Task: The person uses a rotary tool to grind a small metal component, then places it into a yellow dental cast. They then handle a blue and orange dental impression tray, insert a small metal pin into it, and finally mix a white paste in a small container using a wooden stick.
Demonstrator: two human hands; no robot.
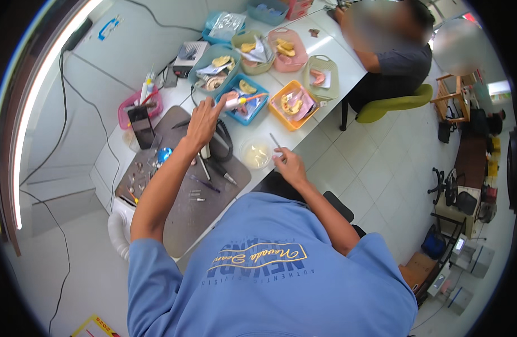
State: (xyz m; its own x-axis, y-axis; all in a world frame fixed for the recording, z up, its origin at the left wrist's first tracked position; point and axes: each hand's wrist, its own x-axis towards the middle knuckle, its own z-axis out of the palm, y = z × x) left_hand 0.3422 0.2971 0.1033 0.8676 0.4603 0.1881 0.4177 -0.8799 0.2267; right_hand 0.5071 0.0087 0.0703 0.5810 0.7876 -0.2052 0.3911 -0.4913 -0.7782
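Note:
My left hand (202, 124) reaches over the table with its fingers closed on a small white bottle (232, 103). The bottle is tipped sideways, its long orange nozzle pointing right above the blue basket (249, 117). A thin metal instrument (275, 141) stands up from the fingers of my right hand (290, 167), close to the table's front edge. Between my hands sits a small round clear dish (255, 153) with something pale yellowish in it. The orange basket (294, 124), beyond my right hand, holds a yellowish dental model (292, 104) on pink material.
Several more baskets with dental models and papers stand behind, among them a pink basket (293, 63). A grey mat (211, 205) with tools, a handpiece (220, 171) and a phone (141, 126) lies left. Another person (402, 62) sits on a green chair (396, 105) at the far right.

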